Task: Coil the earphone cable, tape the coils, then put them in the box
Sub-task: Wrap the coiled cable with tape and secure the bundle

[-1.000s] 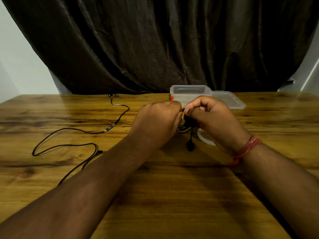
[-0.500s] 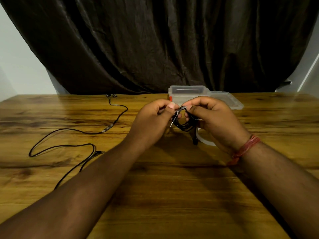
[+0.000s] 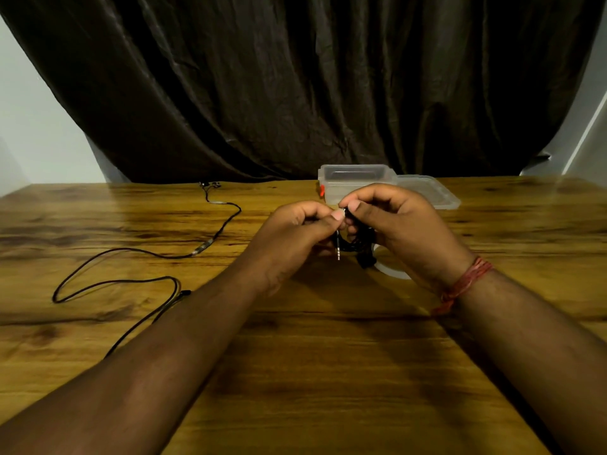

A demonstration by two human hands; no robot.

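left hand (image 3: 295, 231) and right hand (image 3: 394, 221) pinching black coiled earphone cable (image 3: 356, 245), silver plug dangling

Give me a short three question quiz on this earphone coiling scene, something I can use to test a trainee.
1. True or false: the clear plastic box behind the hands is open, with its lid lying beside it.
2. Which hand wears the red thread band? A) left B) right C) neither
3. Fill in: a second earphone cable lies uncoiled on the wooden ____.

Key
1. True.
2. B: the right hand wears it; both it and the left hand pinch the coiled black cable, whose jack plug hangs down.
3. Table.
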